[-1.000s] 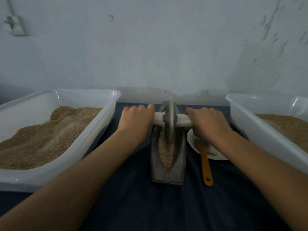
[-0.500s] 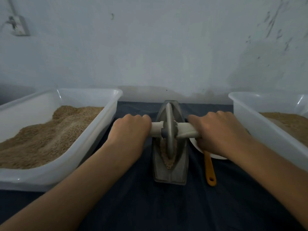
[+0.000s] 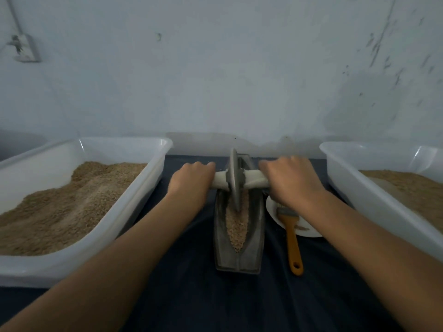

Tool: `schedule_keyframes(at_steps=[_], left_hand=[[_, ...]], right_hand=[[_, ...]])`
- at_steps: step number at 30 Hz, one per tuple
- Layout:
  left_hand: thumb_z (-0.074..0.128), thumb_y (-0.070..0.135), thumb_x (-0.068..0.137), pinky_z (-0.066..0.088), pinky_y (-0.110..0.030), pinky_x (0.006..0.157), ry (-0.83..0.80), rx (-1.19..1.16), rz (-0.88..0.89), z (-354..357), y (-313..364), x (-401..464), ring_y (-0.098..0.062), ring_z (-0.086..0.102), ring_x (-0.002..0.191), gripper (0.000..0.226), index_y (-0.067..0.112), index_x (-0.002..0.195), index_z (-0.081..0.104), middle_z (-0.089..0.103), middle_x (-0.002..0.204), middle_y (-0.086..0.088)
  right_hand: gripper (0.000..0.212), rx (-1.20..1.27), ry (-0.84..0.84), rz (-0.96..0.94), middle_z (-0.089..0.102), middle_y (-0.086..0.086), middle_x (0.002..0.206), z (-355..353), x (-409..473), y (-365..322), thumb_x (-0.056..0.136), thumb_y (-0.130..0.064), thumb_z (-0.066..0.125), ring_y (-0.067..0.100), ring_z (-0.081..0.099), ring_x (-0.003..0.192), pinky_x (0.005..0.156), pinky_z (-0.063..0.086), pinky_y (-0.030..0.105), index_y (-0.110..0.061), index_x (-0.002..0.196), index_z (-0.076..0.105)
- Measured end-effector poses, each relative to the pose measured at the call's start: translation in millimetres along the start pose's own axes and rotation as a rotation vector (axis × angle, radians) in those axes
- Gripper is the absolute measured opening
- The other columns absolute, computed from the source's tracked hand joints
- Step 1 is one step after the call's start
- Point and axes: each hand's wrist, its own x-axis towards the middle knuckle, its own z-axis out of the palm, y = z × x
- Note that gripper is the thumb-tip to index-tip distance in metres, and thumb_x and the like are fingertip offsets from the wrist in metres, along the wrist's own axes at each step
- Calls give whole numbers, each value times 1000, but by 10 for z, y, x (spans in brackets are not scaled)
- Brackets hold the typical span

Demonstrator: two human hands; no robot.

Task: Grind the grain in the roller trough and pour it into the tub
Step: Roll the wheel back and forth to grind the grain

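Now, on the left of the counter (image 3: 191, 307) sits a white tub (image 3: 134, 200) with a big pile of grain in it.

Next comes the left hand (image 3: 191, 180). Its fingers are curled round the left end of the pale handle (image 3: 254, 180), so this grip is closed on the handle.

In the middle is the roller wheel (image 3: 233, 180). It stands up on its thin edge in the roller trough (image 3: 239, 236), near the far end. The grain (image 3: 236, 226) lies in the groove, mostly on the near side of the wheel.

The wheel and trough look like heavy, hard metal, so the wheel should crush the small, loose grain. The handle ends look like the best place to hold. Pouring later could spill, since grain slides easily.

The right hand (image 3: 290, 180) is wrapped round the right end of the handle.

A brush (image 3: 291, 233) lies on a plate (image 3: 309, 230). Another tub (image 3: 374, 195) is on the right.
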Motion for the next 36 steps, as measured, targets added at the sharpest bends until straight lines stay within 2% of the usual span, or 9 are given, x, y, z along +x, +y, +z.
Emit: schedule_keyframes(at_steps=[5,7,12,15,19,23,30,33,36], left_hand=[[73,15,86,40,-32,63,92,93,95,-24,-71,-479,-19,53,77,39,24,114,47,44,78,6],[71,15,88,42,-32,66,67,33,81,-24,-89,-488,-19,50,78,38,24,118,50,45,80,6],[65,9,93,52,-40,83,9,36,35,-26,-1,-70,-31,61,109,38,18,128,56,62,117,-9],[59,3,95,50,-42,81,-17,68,-29,-51,121,305,-35,60,115,30,10,125,61,63,122,-14],[59,3,95,54,-44,83,-55,77,-26,-60,157,451,-35,62,112,28,10,122,64,64,120,-13],[62,17,95,41,-39,73,51,55,56,-45,77,51,-30,64,103,27,19,120,53,64,111,-6],[72,27,86,36,-33,64,133,141,164,-89,-124,-607,-16,56,74,40,31,110,40,46,76,8],[69,23,89,49,-38,71,79,10,119,-53,-91,-417,-25,65,93,35,27,116,47,62,99,0],[61,15,95,51,-43,82,48,6,48,-3,-9,11,-34,63,107,31,22,124,54,64,115,-9]], right_hand=[[47,16,113,-118,18,-11,54,-203,-520,-34,61,-22,78,7,12,46,47,6,24,-30,78,35],[56,40,160,-151,8,-13,54,-291,-487,-44,46,-20,83,6,3,47,50,3,20,-29,71,34],[24,87,-48,-9,47,-7,72,69,-49,29,82,-30,69,16,40,60,54,26,31,-34,89,47],[26,150,-92,75,65,-1,90,228,198,95,83,-42,74,23,54,73,62,37,34,-29,99,58],[28,130,-124,117,63,-1,87,280,266,97,83,-40,76,22,52,72,61,38,34,-27,103,61],[27,121,-31,55,42,-7,70,141,-84,32,85,-25,69,17,39,58,53,27,31,-27,94,44],[41,43,100,-180,30,-9,46,-239,-594,0,58,-20,81,11,19,37,46,11,21,-24,75,43],[40,-8,58,-102,24,-10,52,-107,-429,-3,63,-17,77,9,18,43,47,9,24,-27,77,41],[26,55,-3,12,49,-5,70,134,-75,35,79,-26,73,19,48,59,54,28,29,-28,93,51]])
